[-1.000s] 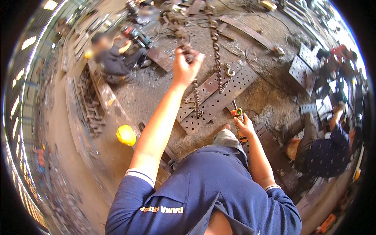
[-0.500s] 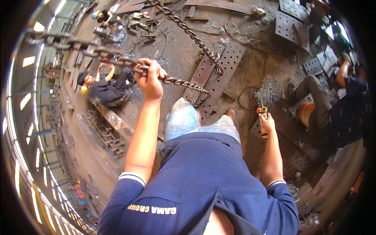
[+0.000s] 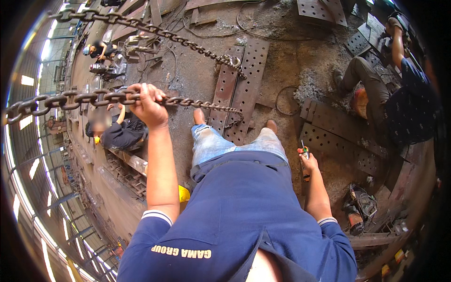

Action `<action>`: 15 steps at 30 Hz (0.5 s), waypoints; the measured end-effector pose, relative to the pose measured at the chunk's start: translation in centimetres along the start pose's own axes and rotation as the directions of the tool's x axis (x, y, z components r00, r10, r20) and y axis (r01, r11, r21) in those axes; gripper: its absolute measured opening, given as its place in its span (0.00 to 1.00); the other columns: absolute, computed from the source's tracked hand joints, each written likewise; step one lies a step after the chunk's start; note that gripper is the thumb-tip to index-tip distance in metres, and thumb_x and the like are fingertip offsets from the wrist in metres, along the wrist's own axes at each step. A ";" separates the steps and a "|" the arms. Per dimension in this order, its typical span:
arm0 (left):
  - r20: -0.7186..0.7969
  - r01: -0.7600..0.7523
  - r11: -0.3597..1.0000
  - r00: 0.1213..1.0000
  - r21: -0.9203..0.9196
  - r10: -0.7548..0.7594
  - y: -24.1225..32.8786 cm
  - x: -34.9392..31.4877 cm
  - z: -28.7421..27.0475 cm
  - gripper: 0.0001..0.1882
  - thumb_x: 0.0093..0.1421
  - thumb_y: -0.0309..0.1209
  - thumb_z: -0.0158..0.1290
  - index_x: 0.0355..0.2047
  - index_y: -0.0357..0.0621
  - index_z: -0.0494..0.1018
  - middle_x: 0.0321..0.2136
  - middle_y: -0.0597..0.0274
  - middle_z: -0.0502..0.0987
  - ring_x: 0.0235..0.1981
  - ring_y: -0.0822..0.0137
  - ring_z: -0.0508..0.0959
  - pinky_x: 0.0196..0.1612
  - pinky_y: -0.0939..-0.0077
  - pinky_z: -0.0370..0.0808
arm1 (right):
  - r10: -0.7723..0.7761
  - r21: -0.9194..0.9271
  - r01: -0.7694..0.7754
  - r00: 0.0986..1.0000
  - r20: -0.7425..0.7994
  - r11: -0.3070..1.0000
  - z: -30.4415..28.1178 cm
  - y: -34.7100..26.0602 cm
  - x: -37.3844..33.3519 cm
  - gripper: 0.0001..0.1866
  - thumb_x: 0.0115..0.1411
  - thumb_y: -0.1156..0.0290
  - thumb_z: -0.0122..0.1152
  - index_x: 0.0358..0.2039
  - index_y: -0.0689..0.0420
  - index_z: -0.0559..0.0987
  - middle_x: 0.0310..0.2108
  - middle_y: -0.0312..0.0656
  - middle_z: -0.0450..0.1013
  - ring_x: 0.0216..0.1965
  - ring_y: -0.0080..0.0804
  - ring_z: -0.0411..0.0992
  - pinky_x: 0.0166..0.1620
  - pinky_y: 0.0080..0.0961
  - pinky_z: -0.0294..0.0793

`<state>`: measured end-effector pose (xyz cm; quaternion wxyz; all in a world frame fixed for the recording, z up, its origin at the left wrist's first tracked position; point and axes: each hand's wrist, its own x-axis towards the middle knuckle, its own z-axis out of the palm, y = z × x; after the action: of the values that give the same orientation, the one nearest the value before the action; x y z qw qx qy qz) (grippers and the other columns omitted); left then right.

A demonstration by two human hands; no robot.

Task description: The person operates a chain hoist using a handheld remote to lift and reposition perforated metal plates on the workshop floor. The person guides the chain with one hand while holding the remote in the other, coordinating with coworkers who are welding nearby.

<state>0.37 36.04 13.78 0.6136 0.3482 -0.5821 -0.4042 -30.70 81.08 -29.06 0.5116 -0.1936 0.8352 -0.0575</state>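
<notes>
My left hand [image 3: 150,104] is raised and closed around a heavy steel chain [image 3: 192,103]. That chain runs from the upper left down to the perforated steel plates [image 3: 245,94] in front of my feet. A second chain [image 3: 181,41] slopes down farther off, with a hook [image 3: 232,61] at its lower end by the same plates. Low at my right side, my right hand [image 3: 309,162] is wrapped around a small orange remote control [image 3: 306,152] with a stubby antenna and red and green parts. My fingers hide much of its body.
A person in dark clothes [image 3: 123,134] sits at the left; another [image 3: 406,110] works at the right. A third person [image 3: 98,50] is farther back. More perforated plates [image 3: 345,150] lie on the right, with cables [image 3: 286,101] and metal shavings [image 3: 307,87] on the floor.
My view has shifted. My left hand, still gripping the chain, sits lower and farther left in the picture. The right hand with the remote control has come closer to my body.
</notes>
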 end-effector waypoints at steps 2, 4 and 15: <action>-0.021 -0.016 0.998 1.000 0.055 0.017 -0.3 1.1 -0.9 0.05 0.69 0.26 0.49 0.35 0.46 0.64 0.16 0.70 0.61 0.16 0.76 0.63 0.22 0.78 0.68 | 0.004 0.015 -0.004 1.000 -0.028 1.000 0.7 1.9 -0.4 0.42 0.53 0.32 0.63 0.49 0.61 0.76 0.48 0.59 0.78 0.53 0.55 0.75 0.55 0.43 0.73; -0.046 -0.008 0.996 0.999 0.086 0.012 -0.5 1.7 -2.1 0.06 0.69 0.26 0.49 0.34 0.46 0.64 0.16 0.70 0.61 0.16 0.76 0.63 0.22 0.78 0.68 | 0.108 0.003 -0.108 0.994 0.023 0.994 0.6 3.3 -0.5 0.43 0.53 0.31 0.62 0.51 0.60 0.76 0.50 0.59 0.77 0.55 0.54 0.74 0.57 0.43 0.72; 0.072 0.309 0.950 0.950 -0.044 -0.305 -5.9 1.1 -10.3 0.09 0.66 0.26 0.56 0.26 0.46 0.71 0.18 0.66 0.74 0.20 0.71 0.74 0.39 0.65 0.80 | -0.038 -0.073 0.027 0.988 -0.147 0.997 -6.0 -4.5 1.4 0.42 0.57 0.37 0.63 0.55 0.65 0.75 0.54 0.61 0.75 0.58 0.53 0.73 0.58 0.39 0.72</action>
<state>10.10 32.04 8.14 0.5335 0.4042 -0.5291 -0.5215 -35.37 75.84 -26.09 0.4401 -0.2203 0.8691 -0.0503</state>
